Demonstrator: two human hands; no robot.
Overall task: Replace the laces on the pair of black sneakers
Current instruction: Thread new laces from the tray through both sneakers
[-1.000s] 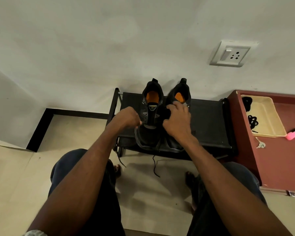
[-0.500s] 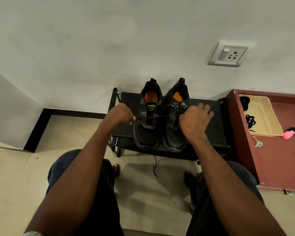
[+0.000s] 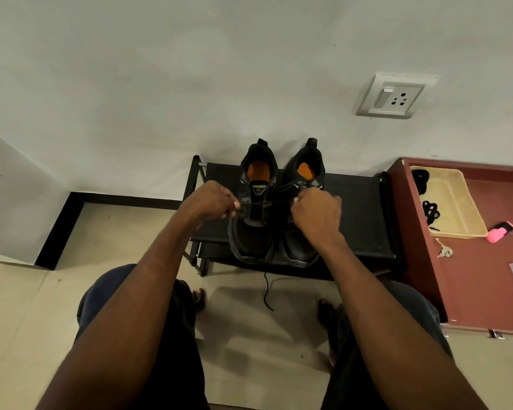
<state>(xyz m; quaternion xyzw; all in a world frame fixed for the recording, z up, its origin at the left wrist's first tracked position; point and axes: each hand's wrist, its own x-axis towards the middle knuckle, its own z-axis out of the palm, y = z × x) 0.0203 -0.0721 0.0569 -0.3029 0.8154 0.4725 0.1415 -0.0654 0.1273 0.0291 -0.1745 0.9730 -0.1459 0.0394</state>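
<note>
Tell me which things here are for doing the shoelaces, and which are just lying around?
For the job:
- left sneaker and right sneaker on the black rack
- black lace, stretched between the left hand and right hand
- black laces in the tan tray

Just lying about:
- keys
- pink object
- wall socket

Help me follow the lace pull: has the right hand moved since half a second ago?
Yes. The right hand moved left along the shoe rack, from beside the right sneaker to over it.
</note>
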